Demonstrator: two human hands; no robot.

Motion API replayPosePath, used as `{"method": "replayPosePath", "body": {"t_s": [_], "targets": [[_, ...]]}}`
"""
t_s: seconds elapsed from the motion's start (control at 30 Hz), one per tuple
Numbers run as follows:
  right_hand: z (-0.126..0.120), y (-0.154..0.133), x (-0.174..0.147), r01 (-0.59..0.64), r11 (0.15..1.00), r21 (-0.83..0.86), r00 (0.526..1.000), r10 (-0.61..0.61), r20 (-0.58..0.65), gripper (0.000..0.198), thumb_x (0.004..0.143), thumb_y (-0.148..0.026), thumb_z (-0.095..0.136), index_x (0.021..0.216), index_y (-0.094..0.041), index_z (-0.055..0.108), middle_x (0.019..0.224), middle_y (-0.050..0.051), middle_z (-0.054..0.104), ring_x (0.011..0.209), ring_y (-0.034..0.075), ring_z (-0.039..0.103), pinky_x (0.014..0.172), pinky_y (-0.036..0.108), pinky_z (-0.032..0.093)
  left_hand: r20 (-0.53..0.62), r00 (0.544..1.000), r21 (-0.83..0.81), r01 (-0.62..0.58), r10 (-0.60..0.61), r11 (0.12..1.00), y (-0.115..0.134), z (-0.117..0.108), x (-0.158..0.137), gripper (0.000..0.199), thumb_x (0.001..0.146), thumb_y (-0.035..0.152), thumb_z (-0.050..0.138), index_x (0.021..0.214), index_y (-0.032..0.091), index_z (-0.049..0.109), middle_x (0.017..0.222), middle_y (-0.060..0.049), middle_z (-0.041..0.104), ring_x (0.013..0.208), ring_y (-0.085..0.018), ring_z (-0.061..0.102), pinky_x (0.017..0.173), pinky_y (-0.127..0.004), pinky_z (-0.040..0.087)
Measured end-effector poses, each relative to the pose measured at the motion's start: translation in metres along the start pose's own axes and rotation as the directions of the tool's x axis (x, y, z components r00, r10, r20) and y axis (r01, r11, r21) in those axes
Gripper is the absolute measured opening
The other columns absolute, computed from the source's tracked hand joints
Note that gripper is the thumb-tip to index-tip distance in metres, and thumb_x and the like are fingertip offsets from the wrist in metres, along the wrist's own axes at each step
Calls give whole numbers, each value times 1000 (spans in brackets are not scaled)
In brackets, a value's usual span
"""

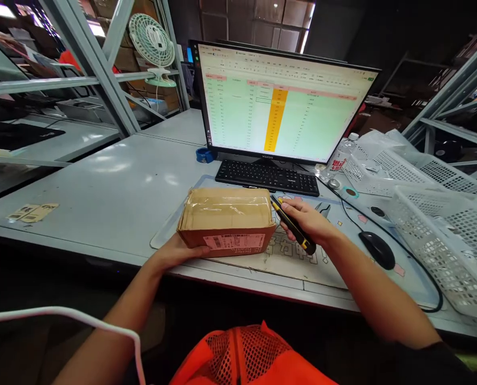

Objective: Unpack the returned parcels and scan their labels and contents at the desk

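The widest surface is formed by the grey tabletop (114, 176), by which most of the things are carried. Towards its back a big monitor (238, 117) is placed, by which rows of text with one orange column are displayed. In front of the monitor a printed desk mat (348, 227) is spread, and to the right a white perforated basket (435, 251) is put. A black keyboard (266, 177) is set just below the monitor, and a pale green fan (152, 40) is seen in the upper left.

The cardboard box (227, 219) is located over the front part of the mat, before the keyboard; its top is covered by clear, shiny tape (226, 202). The hands are apart from each other, and each is closed on something. By the left hand (182, 248) the lower left corner of the box is clamped, with the thumb laid on the front face. By the right hand (302, 214) a yellow and black utility knife (300, 233) is gripped, and its front end is held just beside the right edge of the box; whether they are touching cannot be told. On the front face a printed label (234, 241) is stuck. A black mouse (377, 249) is laid on the right part of the mat, and a blue ring (204, 155) is placed near the keyboard's left end.
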State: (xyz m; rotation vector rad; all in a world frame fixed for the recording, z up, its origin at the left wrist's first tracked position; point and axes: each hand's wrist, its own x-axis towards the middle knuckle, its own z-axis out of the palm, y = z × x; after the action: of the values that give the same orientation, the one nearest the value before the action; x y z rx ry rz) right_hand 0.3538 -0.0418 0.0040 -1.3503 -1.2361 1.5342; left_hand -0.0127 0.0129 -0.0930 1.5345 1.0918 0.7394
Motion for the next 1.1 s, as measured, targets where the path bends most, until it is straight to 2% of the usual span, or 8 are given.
{"method": "replayPosePath", "body": {"t_s": [0.37,0.53,0.6,0.67,0.77,0.9,1.0,1.1], "targets": [[31,32,-57,-28,985,171,999,20,48,59,93,-72,73,115,-21,53,68,-3,62,45,12,58,39,19,45,4,991,81,-132,132,988,-16,1,12,96,62,68,94,136,13,64,141,-23,67,136,-45,62,121,-62,49],[8,41,-54,63,992,111,993,-52,-105,70,89,-70,77,129,-18,53,70,-2,62,49,13,59,43,21,47,-176,910,236,-332,376,913,6,-7,6,123,72,68,90,171,22,33,158,-21,50,144,-43,53,123,-65,44],[-6,38,-50,117,991,65,971,-100,-218,75,89,-62,80,141,-17,51,80,0,65,60,16,67,54,26,57,-273,806,503,-346,525,792,39,-16,-7,130,71,68,91,175,27,25,161,-19,42,147,-43,47,124,-66,40],[-13,30,-48,134,991,-13,951,-132,-279,78,93,-51,75,156,-18,43,96,5,69,78,20,75,69,32,65,-245,710,777,-264,660,571,79,-20,-23,125,71,62,92,174,28,30,158,-19,40,146,-46,40,125,-66,37],[-3,10,-50,163,955,-250,941,-226,-250,81,102,-43,60,172,-20,29,112,11,69,87,24,77,72,37,66,-106,736,952,-118,668,281,125,-7,-39,108,77,56,88,170,27,41,154,-20,44,140,-49,39,117,-69,38],[35,-16,-46,251,715,-653,903,-417,-109,73,107,-33,45,176,-21,28,105,11,72,69,20,71,67,38,62,-76,846,984,-24,528,179,137,31,-40,102,81,55,83,170,24,42,154,-22,46,135,-48,41,110,-67,38],[64,-28,-36,231,442,-867,860,-510,-31,69,106,-21,39,174,-15,34,111,15,75,86,25,72,84,42,59,-83,847,989,4,526,151,131,51,-41,100,85,51,80,172,23,39,157,-22,44,135,-47,40,108,-65,36],[85,-33,-30,102,219,-970,877,-481,-17,72,106,-15,36,177,-12,24,121,19,72,101,30,71,90,44,57,-84,838,990,11,538,138,129,58,-46,95,88,47,77,172,24,40,157,-21,44,135,-46,39,107,-64,35]]}}
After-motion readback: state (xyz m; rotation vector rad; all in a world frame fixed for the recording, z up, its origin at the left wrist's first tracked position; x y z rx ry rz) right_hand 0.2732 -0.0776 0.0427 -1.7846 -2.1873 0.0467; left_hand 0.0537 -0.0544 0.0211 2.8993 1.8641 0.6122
